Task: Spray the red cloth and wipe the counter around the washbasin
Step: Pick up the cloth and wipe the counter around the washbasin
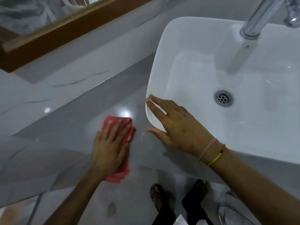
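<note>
The red cloth [125,125] lies flat on the glossy grey counter [78,124], left of the white washbasin [186,39]. My left hand [110,146] presses down on the cloth with its fingers spread, covering most of it. My right hand [177,125] rests on the basin's near left corner, fingers over the rim and thumb against the outer wall, holding nothing. No spray bottle is in view.
A chrome tap [258,18] stands at the basin's far right and a drain [223,98] sits in the bowl. A wood-framed mirror [53,34] runs along the back wall. Below the counter edge I see the floor and two sandalled feet [157,197].
</note>
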